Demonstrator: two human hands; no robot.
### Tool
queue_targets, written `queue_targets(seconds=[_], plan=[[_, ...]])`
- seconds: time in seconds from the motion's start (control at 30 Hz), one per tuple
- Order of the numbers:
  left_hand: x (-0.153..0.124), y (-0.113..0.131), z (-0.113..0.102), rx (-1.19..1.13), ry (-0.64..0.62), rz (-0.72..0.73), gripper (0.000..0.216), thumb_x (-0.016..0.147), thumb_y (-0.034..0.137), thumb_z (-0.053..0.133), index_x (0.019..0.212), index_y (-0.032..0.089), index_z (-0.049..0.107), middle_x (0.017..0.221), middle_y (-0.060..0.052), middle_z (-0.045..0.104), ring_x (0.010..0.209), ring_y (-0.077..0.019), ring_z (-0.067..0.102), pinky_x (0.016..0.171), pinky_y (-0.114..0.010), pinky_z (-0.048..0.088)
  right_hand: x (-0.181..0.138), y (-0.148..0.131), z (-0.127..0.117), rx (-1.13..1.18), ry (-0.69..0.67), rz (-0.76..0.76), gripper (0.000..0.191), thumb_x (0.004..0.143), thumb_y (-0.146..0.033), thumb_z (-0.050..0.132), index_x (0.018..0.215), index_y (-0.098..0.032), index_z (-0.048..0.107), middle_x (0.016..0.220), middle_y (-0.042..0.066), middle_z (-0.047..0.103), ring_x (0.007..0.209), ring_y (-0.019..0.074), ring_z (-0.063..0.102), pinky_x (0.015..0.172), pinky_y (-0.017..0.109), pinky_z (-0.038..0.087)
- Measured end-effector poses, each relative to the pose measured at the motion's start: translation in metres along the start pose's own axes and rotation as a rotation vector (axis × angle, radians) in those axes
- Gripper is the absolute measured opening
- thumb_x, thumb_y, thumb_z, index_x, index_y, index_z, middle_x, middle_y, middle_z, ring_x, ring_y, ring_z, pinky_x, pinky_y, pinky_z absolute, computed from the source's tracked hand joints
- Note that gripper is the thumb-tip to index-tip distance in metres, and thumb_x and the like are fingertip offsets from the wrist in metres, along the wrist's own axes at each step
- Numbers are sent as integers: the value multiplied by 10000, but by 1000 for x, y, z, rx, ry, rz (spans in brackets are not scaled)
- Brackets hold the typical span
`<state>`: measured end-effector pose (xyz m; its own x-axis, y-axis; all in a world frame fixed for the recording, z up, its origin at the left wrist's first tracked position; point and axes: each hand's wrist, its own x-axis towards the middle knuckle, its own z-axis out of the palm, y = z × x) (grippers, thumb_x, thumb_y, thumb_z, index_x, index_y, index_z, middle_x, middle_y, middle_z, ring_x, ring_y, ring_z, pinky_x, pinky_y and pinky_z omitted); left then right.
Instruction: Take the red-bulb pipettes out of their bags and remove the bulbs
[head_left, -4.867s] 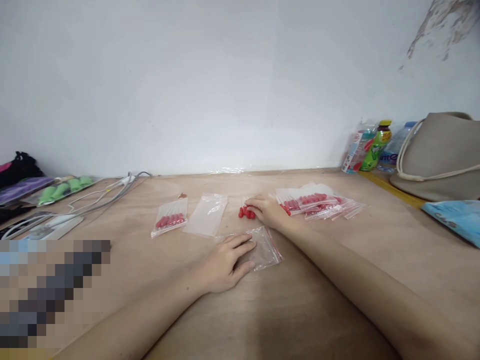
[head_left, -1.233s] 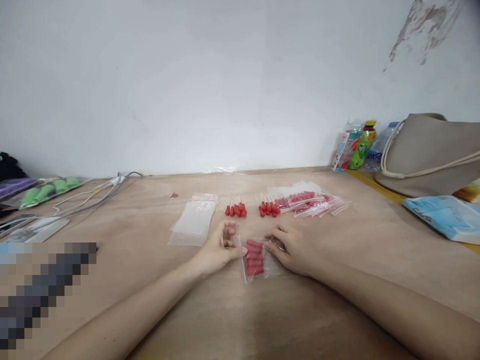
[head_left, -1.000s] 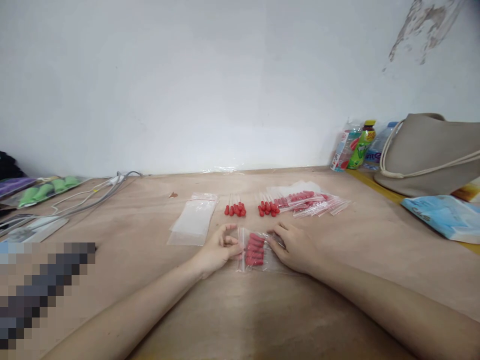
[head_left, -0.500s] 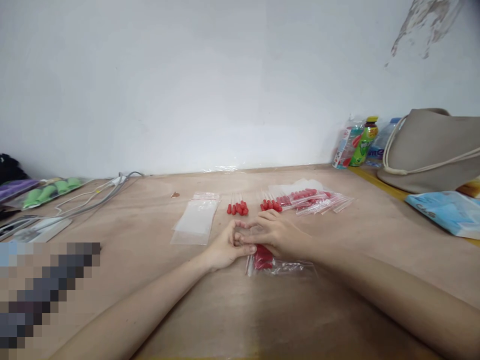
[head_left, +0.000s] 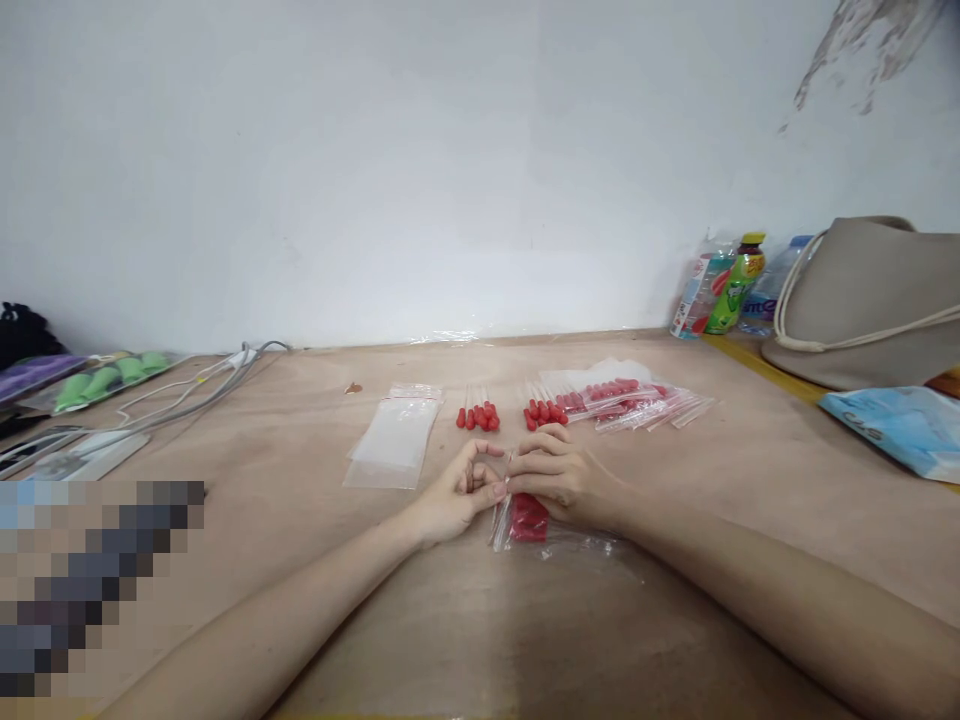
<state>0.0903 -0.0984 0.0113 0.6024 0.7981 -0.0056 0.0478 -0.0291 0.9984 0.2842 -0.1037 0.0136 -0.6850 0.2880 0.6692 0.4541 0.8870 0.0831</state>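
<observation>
A clear zip bag (head_left: 529,530) with red bulbs inside lies on the table in front of me. My left hand (head_left: 466,492) pinches its left edge between thumb and curled fingers. Over the top of the bag, my right hand (head_left: 564,478) is closed on it, its fingertips meeting the left thumb and hiding part of the contents. Just beyond my hands lie two groups of droppers with red bulbs and thin clear stems, a left group (head_left: 478,416) and a right group (head_left: 544,412). Flat unfilled zip bags (head_left: 394,440) rest left of them.
Filled zip bags (head_left: 637,395) are piled at the back right. Bottles (head_left: 739,285), a grey bag (head_left: 862,290) and a blue packet (head_left: 892,430) stand or lie farther right. Cables (head_left: 217,385) and packs of green items (head_left: 112,378) occupy the left side.
My right hand has shifted slightly right along the bag, and its fingers have drawn back from overlapping my left hand. The left hand keeps its pinch. The view has turned slightly.
</observation>
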Motion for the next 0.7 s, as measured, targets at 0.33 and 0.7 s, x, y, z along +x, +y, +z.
queue_targets(seconds=[0.33, 0.7], plan=[[-12, -4, 14, 664, 154, 250, 147, 835, 165, 401, 980, 193, 396, 751, 22, 457, 681, -118, 452, 659, -248, 387, -3, 2, 7, -18, -83, -46, 230, 827, -78, 421, 836, -212, 607, 893, -19, 665, 912, 134, 501, 860, 344, 308], [-8, 0, 12, 910, 222, 297, 234, 770, 38, 384, 818, 163, 575, 776, -20, 559, 742, -135, 533, 703, -264, 426, -1, 4, -15, 352, -109, 225, 136, 872, -164, 398, 847, -172, 531, 1115, 102, 518, 997, 145, 486, 836, 300, 412]])
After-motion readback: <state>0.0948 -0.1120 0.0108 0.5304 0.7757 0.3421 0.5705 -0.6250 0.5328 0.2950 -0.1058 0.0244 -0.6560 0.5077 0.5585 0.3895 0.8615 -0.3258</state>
